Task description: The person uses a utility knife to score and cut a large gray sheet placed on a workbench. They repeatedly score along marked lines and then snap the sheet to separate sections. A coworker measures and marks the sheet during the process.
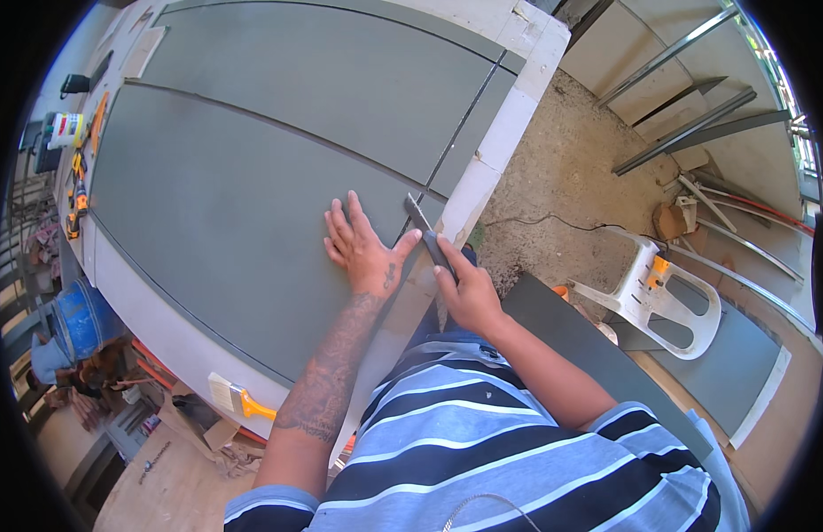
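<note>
My right hand (470, 290) is closed round the dark handle of a bladed hand tool (421, 216), perhaps a scraper or knife. The blade's tip lies at a dark groove near the right end of a large grey panel (225, 193). Spread flat on that panel is my left hand (365, 246), its thumb close to the blade and nothing in its grasp. A second grey panel (318, 73) lies beyond, past a long straight joint. Both rest on a pale worktable (511, 133).
A paintbrush (242, 399) lies on the table's near edge, and a cordless power tool (79, 199) at its left. A blue drum (85, 319) stands left. To the right are a white plastic stool (650, 296), a cable (551, 218), leaning metal profiles (684, 130) and a dark board (584, 359).
</note>
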